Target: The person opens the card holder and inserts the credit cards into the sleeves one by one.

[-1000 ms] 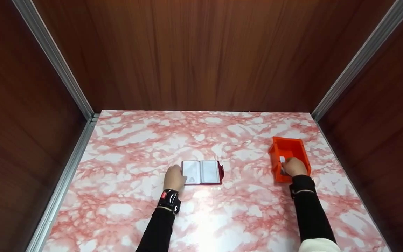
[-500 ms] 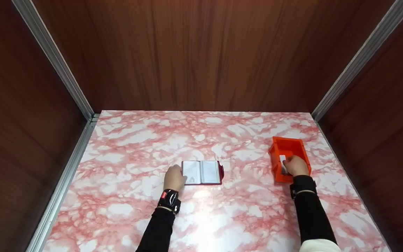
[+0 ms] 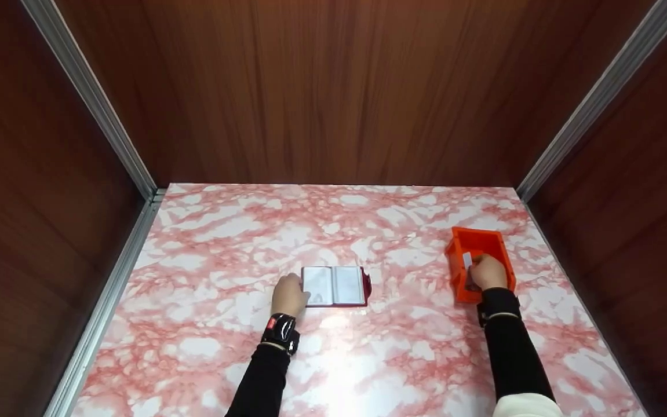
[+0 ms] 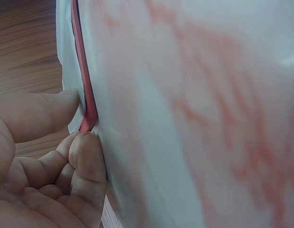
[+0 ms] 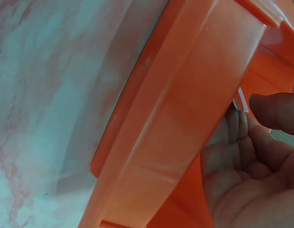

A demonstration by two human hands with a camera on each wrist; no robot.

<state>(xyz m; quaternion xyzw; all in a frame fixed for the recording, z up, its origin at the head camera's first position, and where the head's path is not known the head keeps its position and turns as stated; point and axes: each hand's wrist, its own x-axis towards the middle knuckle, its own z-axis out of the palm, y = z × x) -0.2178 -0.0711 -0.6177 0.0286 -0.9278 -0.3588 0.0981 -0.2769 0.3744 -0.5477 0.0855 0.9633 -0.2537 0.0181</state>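
Note:
A small card album with clear sleeves (image 3: 346, 284) lies spread flat on the table, its red cover showing at the edges and a red clasp flap on the right. My left hand (image 3: 288, 295) grips its left edge. In the left wrist view the thumb presses the pages beside the red cover edge (image 4: 83, 57), with curled fingers under the corner. My right hand (image 3: 488, 273) reaches into an orange bin (image 3: 458, 277), pinching a white card (image 3: 467, 259). Only a thin strip of that card (image 5: 240, 100) shows between thumb and fingers in the right wrist view; the bin's side wall hides more.
The table (image 3: 223, 243) has a pink and white marbled top. Brown wood-grain panels (image 3: 333, 98) rise behind it and on both sides, with metal rails (image 3: 95, 116) at the corners. The bin's walls stand up around my right hand.
My right hand has shifted slightly inside the bin, and the white card now stands at a little more tilt beside the fingers. The left hand and the album have stayed put.

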